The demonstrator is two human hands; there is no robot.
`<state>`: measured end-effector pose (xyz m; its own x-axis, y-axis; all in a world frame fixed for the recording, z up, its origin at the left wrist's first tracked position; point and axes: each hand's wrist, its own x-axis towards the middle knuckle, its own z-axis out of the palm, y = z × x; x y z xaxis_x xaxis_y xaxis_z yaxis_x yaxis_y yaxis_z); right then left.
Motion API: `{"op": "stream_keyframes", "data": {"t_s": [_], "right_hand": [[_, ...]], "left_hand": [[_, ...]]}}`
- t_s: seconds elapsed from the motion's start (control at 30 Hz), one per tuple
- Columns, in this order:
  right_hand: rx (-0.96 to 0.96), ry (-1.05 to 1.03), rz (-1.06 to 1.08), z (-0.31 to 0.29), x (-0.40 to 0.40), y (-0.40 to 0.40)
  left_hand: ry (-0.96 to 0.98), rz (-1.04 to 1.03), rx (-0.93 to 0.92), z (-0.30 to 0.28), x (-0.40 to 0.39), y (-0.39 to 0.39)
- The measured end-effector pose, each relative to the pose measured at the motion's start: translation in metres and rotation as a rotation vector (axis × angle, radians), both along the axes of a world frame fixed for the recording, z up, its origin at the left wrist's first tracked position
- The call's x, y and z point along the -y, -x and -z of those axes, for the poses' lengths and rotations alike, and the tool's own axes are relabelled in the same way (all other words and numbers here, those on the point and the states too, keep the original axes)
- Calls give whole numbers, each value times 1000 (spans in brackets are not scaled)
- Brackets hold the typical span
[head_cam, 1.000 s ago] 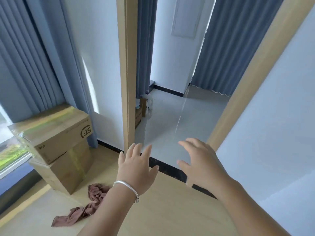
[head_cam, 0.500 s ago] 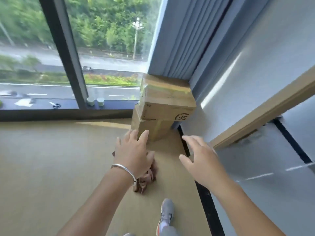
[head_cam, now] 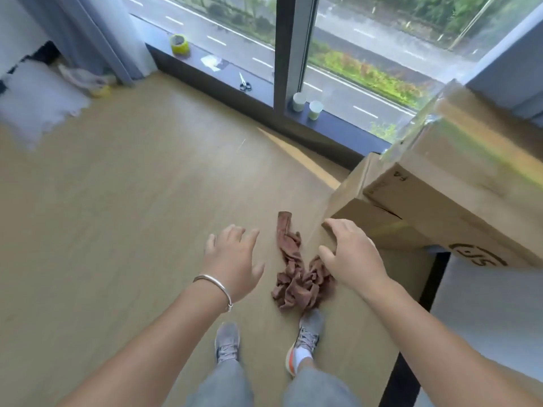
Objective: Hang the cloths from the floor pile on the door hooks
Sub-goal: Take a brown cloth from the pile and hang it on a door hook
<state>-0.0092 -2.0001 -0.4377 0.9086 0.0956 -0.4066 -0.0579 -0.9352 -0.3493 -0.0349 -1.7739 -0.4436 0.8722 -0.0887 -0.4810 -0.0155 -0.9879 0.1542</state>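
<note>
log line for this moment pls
phase: reaching for cloth | left hand: open, empty | right hand: open, empty | brown cloth: crumpled on floor, by cardboard boxes | hung: not yet

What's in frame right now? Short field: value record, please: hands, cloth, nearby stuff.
left hand: open, fingers spread, empty, held above the floor left of the cloth
right hand: open, empty, over the right edge of the cloth
cloth: brown, crumpled on the wooden floor, just ahead of the shoes, not yet picked up
shoes: grey, toes pointing toward the cloth
cardboard boxes: stacked, right of the cloth
window sill: holds a tape roll, scissors, two small cups
door hooks: not in view
</note>
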Motion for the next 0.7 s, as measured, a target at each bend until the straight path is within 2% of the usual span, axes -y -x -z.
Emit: {"op": "stream_keyframes", "data": {"t_s": [0.2,0.4,0.7], "right_hand": [[-161,88,-90,199,31,-25],[-167,144,-188,403,42,-47],[-120,58,-153,632,25,-99]], "left_hand": [[-23,62,-129,209,19,-37],[-38,212,-186,423,21,-90],[37,270,-135,641,35,-183]]}}
